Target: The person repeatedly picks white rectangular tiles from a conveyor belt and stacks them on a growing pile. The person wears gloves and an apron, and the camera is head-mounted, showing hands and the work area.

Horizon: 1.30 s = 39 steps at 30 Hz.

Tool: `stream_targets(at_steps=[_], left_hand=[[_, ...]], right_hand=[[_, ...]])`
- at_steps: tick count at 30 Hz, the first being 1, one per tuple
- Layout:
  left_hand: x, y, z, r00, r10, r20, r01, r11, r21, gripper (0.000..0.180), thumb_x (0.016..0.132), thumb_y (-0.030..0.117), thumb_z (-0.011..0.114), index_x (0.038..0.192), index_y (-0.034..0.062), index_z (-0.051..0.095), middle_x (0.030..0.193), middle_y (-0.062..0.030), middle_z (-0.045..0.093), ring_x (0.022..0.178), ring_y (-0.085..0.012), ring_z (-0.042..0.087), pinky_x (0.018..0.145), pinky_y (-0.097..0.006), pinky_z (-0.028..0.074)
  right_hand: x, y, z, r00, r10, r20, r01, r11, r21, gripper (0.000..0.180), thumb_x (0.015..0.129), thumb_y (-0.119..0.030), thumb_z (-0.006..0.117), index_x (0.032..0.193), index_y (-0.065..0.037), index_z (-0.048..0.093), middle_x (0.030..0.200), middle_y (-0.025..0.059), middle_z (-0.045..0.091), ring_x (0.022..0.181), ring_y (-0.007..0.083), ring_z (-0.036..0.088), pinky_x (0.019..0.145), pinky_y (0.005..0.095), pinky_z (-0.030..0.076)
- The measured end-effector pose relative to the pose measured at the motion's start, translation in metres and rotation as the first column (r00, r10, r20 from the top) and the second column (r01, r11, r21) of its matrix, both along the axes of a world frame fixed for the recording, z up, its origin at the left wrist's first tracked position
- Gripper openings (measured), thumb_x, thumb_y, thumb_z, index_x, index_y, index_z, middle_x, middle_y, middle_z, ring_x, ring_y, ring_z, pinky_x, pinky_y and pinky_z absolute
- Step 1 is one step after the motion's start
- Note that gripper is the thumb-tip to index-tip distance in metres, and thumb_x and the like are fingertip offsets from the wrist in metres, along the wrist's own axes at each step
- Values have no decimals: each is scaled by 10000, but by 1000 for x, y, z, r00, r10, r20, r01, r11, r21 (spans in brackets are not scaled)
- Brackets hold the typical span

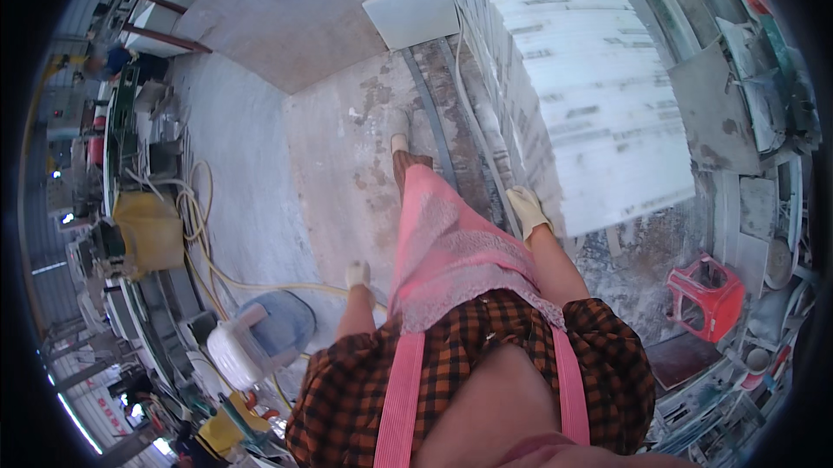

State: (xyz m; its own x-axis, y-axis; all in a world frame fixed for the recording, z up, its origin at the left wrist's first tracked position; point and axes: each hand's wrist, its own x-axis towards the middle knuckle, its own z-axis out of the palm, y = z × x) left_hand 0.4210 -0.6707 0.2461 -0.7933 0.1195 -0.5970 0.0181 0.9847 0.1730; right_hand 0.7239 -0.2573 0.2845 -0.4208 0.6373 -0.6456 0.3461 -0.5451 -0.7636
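I look straight down my body: a pink apron and a checked orange-black shirt fill the lower middle. My left hand, in a pale glove, hangs at my side over the dusty floor and holds nothing. My right hand, also gloved, rests against the lower edge of a tall stack of white stone slabs on my right; I cannot tell whether its fingers grip the edge. One of my feet steps forward on the floor.
A white square tile lies ahead by the stack. A red plastic stool lies tipped at right. Yellow hoses, a yellow box and a white-blue machine stand at left. Another person works far left.
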Motion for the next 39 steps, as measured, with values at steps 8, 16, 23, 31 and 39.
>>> stream_targets(at_steps=[8,16,23,31,39], left_hand=[[13,67,43,957,110,-268,-19,946,323,411,849,273,598,1157,10,665,1111,-230,681,1064,-358,653,917,-416,504],[40,5,28,943,244,-228,-178,944,276,428,821,308,639,1122,7,679,1032,-234,697,998,-353,673,876,-416,515],[21,19,43,899,426,-102,-294,759,582,341,830,215,631,1094,3,676,980,-187,710,918,-289,681,815,-376,516],[47,-21,13,933,344,-109,-201,746,635,384,839,204,622,1169,10,652,1034,-183,709,948,-268,675,850,-365,504],[58,-148,-1,907,336,255,-409,850,333,343,827,221,617,1076,-10,659,1013,-192,707,852,-304,677,718,-431,506]], right_hand=[[69,-40,13,961,261,91,-268,960,78,497,925,-344,638,1283,-3,587,1260,121,624,1167,196,574,958,322,454],[204,-71,3,956,230,182,-267,939,216,348,883,-344,590,959,-18,683,776,64,645,652,146,590,531,335,414],[259,-87,-23,756,137,640,-331,923,194,368,837,-369,607,867,-14,702,720,129,661,752,276,679,642,421,487],[120,-78,37,967,-15,256,-61,956,286,277,952,-242,551,1103,-34,652,883,51,677,716,137,595,704,312,476],[149,-178,63,962,-14,272,-150,806,572,329,950,-290,571,997,20,668,826,85,721,717,154,635,674,310,487]])
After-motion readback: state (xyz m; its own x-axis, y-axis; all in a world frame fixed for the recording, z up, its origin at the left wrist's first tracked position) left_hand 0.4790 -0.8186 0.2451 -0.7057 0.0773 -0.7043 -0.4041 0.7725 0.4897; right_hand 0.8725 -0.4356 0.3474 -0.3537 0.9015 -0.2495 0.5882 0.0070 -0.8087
